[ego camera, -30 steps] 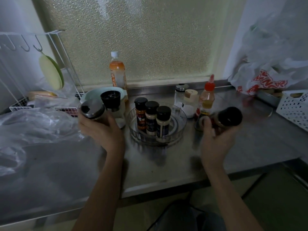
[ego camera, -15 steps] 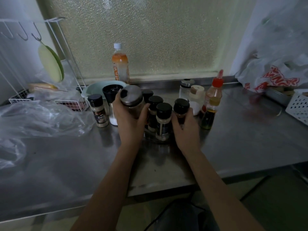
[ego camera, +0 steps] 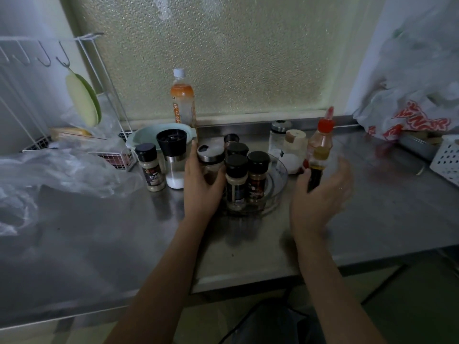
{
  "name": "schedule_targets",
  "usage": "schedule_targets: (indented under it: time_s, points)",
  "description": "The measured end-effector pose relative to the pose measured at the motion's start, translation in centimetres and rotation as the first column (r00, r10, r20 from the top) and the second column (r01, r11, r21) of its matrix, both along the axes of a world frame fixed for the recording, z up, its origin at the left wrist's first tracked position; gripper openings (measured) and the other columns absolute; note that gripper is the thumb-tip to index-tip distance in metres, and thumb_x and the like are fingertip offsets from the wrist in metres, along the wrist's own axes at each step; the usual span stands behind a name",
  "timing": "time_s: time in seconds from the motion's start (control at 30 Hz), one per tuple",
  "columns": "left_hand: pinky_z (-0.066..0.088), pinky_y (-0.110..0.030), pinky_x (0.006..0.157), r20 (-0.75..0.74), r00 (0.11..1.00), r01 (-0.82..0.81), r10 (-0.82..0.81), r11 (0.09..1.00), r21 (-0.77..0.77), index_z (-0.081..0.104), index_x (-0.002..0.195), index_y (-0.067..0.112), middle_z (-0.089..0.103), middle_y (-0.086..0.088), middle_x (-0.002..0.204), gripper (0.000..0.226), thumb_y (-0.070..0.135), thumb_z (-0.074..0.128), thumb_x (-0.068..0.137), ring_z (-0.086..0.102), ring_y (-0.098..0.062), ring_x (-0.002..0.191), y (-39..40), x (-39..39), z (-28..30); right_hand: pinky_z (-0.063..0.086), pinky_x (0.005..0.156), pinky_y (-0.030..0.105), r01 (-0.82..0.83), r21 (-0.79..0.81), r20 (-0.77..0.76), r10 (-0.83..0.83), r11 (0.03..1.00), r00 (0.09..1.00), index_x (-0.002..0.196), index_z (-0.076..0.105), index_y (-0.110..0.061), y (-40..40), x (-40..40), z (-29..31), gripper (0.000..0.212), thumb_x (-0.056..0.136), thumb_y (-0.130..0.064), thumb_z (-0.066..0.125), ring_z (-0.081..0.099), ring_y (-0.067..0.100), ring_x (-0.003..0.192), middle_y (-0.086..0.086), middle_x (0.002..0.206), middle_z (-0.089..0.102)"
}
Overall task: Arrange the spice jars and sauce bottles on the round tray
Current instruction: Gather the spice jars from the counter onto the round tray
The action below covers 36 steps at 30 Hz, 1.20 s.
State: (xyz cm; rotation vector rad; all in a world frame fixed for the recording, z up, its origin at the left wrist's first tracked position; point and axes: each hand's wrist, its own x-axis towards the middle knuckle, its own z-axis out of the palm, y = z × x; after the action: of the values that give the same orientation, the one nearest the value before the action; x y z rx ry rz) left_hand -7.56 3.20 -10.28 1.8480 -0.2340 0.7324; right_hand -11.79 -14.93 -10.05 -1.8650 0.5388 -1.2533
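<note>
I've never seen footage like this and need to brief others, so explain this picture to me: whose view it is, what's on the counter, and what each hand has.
There is no machine here. A person wears a camera on the head, so the single view looks forward and down at their own two bare hands over a steel counter.

On it sits a clear round tray already carrying several black-capped spice jars. The left hand is wrapped around a silver-lidded jar at the tray's left edge. The right hand is blurred beside a small dark sauce bottle; whether its fingers grip it is unclear.

Off the tray, to the left, stand another spice jar and a salt grinder; a red-capped bottle stands to the right.
</note>
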Motion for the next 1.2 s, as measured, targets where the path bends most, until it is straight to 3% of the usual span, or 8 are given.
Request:
schedule_targets:
  time_s: [0.17,0.3,0.4,0.57,0.63,0.8,1.03,1.2]
  points:
    - [0.034,-0.026,0.1,0.134,0.975,-0.177,0.177,0.984,-0.012,0.038,0.138,0.014,0.047,0.001,0.132,0.06,0.032,0.047,0.082,0.043,-0.016,0.122,0.8,-0.8,0.0,0.045,0.097,0.053,-0.095,0.127,-0.197,0.119,0.987,0.973,0.14,0.03,-0.018,-1.3,1.8,-1.2,0.065,0.085,-0.03,0.062,0.05,0.03,0.122,0.01,0.134,0.052]
    - [0.035,-0.036,0.09,0.092,0.836,-0.539,0.54,0.841,-0.044,0.048,0.12,0.002,0.051,-0.021,0.114,0.049,0.016,0.058,0.074,0.045,-0.034,0.107,2.2,-0.4,0.1,0.043,0.098,0.052,-0.072,0.118,-0.25,0.099,0.99,0.963,0.139,0.034,-0.014,-1.4,2.4,-1.0,0.066,0.084,-0.031,0.065,0.048,0.036,0.123,0.014,0.132,0.053]
    - [0.034,-0.046,0.092,-0.059,0.761,-0.648,0.646,0.762,-0.017,0.043,0.126,-0.002,0.047,-0.027,0.12,0.062,0.016,0.065,0.071,0.043,-0.043,0.109,2.9,0.3,-0.1,0.046,0.093,0.046,-0.095,0.136,-0.234,0.126,0.986,0.964,0.125,0.047,-0.014,-1.8,2.9,-0.7,0.044,0.086,-0.027,0.062,0.052,0.034,0.116,0.013,0.122,0.059]
    - [0.023,-0.046,0.105,-0.134,0.782,-0.618,0.608,0.785,-0.046,0.029,0.137,-0.006,0.036,-0.03,0.135,0.079,0.006,0.065,0.068,0.034,-0.046,0.123,4.6,1.7,-0.4,0.05,0.089,0.02,-0.253,0.118,0.162,0.232,0.96,0.959,0.107,0.056,-0.016,-1.0,1.8,0.9,0.023,0.086,-0.019,0.064,0.061,0.01,0.098,-0.002,0.105,0.064]
    - [0.021,-0.045,0.108,-0.138,0.813,-0.578,0.566,0.813,-0.068,0.026,0.139,-0.005,0.034,-0.03,0.139,0.081,-0.001,0.062,0.067,0.03,-0.044,0.128,5.2,2.0,-0.4,0.047,0.084,0.008,-0.411,0.102,0.123,0.398,0.906,0.909,0.105,0.055,-0.023,-0.2,1.7,1.1,0.022,0.086,-0.018,0.066,0.059,0.002,0.09,-0.008,0.102,0.063]
    - [0.033,-0.049,0.107,-0.148,0.878,-0.47,0.455,0.878,-0.092,0.032,0.137,0.003,0.043,-0.024,0.135,0.076,-0.005,0.055,0.065,0.039,-0.038,0.125,7.0,3.4,-1.0,0.048,0.088,0.027,-0.56,0.054,-0.154,0.561,0.827,0.814,0.113,0.059,-0.016,0.6,3.2,-0.3,0.029,0.086,-0.022,0.065,0.058,0.01,0.102,-0.001,0.11,0.065]
    - [0.046,-0.033,0.082,-0.187,0.882,-0.471,0.433,0.838,-0.277,0.052,0.107,0.017,0.063,-0.008,0.107,0.027,0.017,0.061,0.082,0.06,-0.027,0.101,7.7,2.8,-0.7,0.041,0.077,0.013,-0.611,0.069,-0.147,0.614,0.789,0.776,0.109,0.056,-0.017,0.6,3.1,0.1,0.02,0.089,-0.021,0.062,0.057,0.006,0.096,-0.007,0.103,0.062]
    - [0.054,-0.042,0.083,-0.026,0.906,-0.392,0.423,0.814,-0.429,0.046,0.12,0.022,0.061,-0.007,0.11,0.039,0.035,0.056,0.085,0.064,-0.021,0.096,5.8,0.3,1.4,0.042,0.086,0.018,-0.632,0.11,-0.091,0.64,0.768,0.763,0.119,0.052,-0.02,1.0,2.9,0.2,0.028,0.092,-0.024,0.056,0.055,0.002,0.099,-0.007,0.109,0.059]
